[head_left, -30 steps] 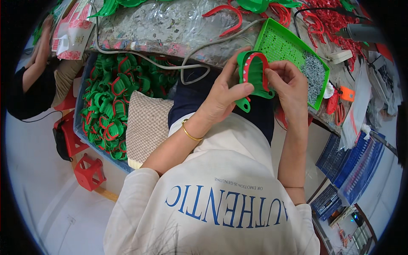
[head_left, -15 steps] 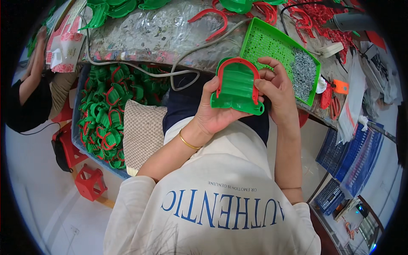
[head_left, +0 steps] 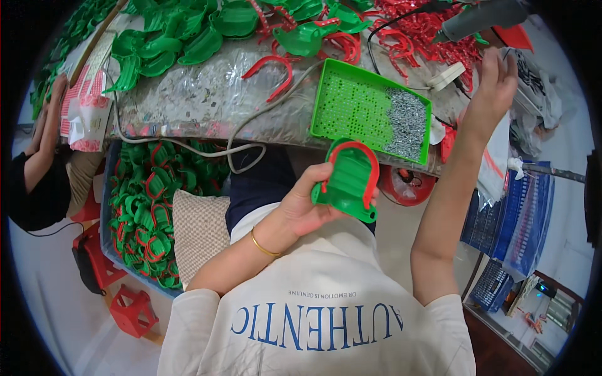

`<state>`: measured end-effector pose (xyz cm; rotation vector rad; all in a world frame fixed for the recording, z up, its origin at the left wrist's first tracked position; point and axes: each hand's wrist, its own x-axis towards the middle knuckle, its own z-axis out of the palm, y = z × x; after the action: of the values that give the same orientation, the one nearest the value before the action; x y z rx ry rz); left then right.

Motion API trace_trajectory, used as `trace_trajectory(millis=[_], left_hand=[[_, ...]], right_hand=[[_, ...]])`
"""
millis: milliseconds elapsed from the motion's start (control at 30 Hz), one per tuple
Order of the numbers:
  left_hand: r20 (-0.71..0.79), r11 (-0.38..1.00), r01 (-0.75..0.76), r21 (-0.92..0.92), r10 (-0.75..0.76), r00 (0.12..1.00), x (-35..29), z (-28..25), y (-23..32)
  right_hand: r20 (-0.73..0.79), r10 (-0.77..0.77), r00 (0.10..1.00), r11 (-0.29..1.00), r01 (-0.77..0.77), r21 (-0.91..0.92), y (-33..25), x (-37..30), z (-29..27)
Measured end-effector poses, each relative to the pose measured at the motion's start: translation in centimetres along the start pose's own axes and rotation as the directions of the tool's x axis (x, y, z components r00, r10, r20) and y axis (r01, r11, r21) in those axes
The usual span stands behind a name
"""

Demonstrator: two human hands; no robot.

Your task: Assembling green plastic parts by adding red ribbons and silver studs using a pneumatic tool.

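The left hand (head_left: 301,210) grips a green plastic shell with a red U-shaped band (head_left: 348,182) fitted round its rim, fingers wrapped over one side edge and thumb at the back, holding it above the lap just in front of the desk (head_left: 207,100). The right hand (head_left: 495,84) is raised and open, fingers spread, holding nothing, up near the grey power tool (head_left: 483,15) and the heap of red bands (head_left: 426,37) at the far right of the desk. Between the two hands sits a green perforated tray (head_left: 351,103) with a pile of small silvery screws (head_left: 404,122) at its right end. The shell looks light and stiff, a thin moulded part with smooth, somewhat slippery faces; the band probably flexes and could pop off, so holding by the green side walls seems safer. A blue bin (head_left: 106,207) of finished pieces (head_left: 147,207) stands at the person's left.
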<state>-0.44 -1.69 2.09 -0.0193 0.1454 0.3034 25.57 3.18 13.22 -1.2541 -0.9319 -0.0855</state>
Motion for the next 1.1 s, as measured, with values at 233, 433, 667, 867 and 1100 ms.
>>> trace_trajectory(millis=[233,433,667,867,1100], left_hand=[[-0.019,0.991,0.096,0.098,-0.095,0.995,0.6,0.6,-1.1],[0.0,0.998,0.046,0.038,-0.046,0.999,1.1,-1.5,-1.4],[-0.026,1.0,0.009,-0.018,-0.009,1.0,1.4,-2.2,-1.6],[-0.038,0.998,0.029,-0.047,-0.031,0.999,1.7,-3.1,-1.8],[-0.052,0.995,0.033,-0.09,-0.038,0.998,1.9,-3.3,-1.5]], right_hand=[[0.55,0.023,0.835,0.997,-0.06,0.049,2.1,7.4,-0.7],[0.875,0.02,0.484,0.867,-0.443,0.226,-1.8,5.0,-0.9],[0.524,0.235,0.819,0.848,-0.436,0.301,-4.9,-1.9,1.1],[0.25,0.234,0.94,0.94,-0.284,0.188,-0.4,-7.0,2.9],[0.211,0.285,0.935,0.929,-0.324,0.18,2.3,-9.6,4.0]])
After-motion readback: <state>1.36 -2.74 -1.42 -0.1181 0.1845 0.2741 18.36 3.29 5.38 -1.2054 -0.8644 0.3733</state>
